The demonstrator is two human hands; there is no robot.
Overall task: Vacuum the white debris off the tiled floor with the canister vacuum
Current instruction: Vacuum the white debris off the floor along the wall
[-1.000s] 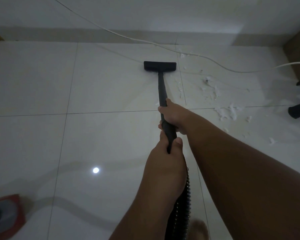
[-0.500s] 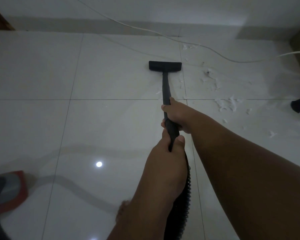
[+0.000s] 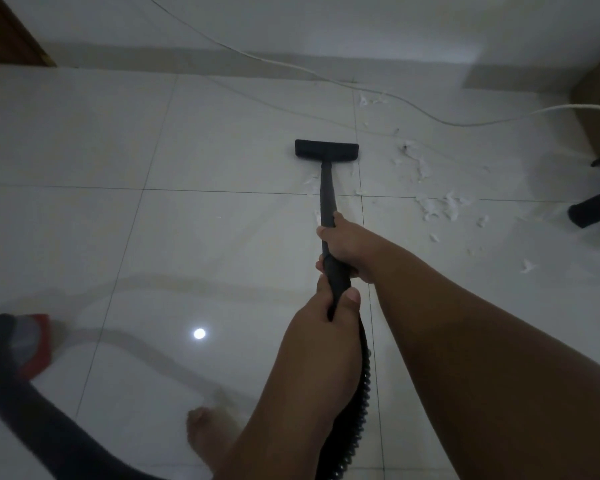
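Note:
The black vacuum wand (image 3: pixel 327 195) runs away from me to its flat floor nozzle (image 3: pixel 326 151), which rests on the white tiled floor (image 3: pixel 222 244). My right hand (image 3: pixel 347 245) grips the wand higher up. Just below it, my left hand (image 3: pixel 326 327) holds the handle end, where the ribbed black hose (image 3: pixel 357 410) leaves. White debris (image 3: pixel 440 209) is scattered to the right of the nozzle, with a few scraps beside the wand. The red and black canister (image 3: pixel 25 344) sits at the lower left.
A white cable (image 3: pixel 413 105) snakes over the floor near the back wall, beyond the nozzle. Dark furniture legs (image 3: pixel 593 209) stand at the right edge, with a brown cabinet behind them. My bare foot (image 3: pixel 205 434) is at the bottom centre.
The nozzle has been drawn back toward me, away from the cable and wall. The canister and hose have come further into view at the lower left. Both hands keep their grip.

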